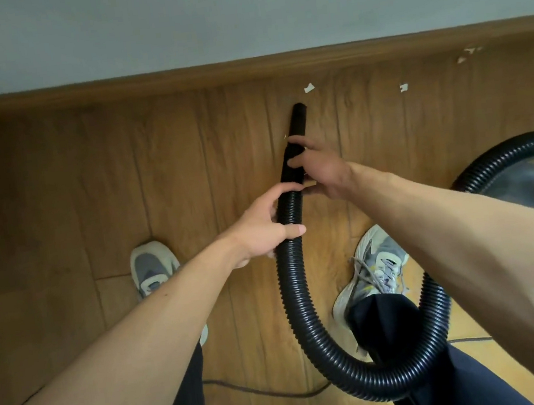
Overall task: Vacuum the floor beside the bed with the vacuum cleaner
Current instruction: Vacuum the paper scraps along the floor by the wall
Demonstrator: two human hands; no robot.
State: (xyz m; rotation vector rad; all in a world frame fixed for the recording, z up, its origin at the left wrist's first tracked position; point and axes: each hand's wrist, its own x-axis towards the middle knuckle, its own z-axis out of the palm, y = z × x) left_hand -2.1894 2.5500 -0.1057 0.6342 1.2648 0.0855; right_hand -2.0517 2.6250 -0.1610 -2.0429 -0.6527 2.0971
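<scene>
1. Between the two hands runs the black hose (288,213); the left hand (262,232) wraps its ribbed part, thumb laid across it.
2. Just ahead, the right hand (320,169) grips the smooth nozzle (296,122), fingers curled over it.
3. Beyond the right hand, the nozzle tip sits near a paper scrap (309,88) on the wood floor (173,179) by the baseboard (145,84).
4. More scraps (404,87) lie off to the right.
5. Behind the right forearm, the hose loops to the vacuum (523,186).
</scene>
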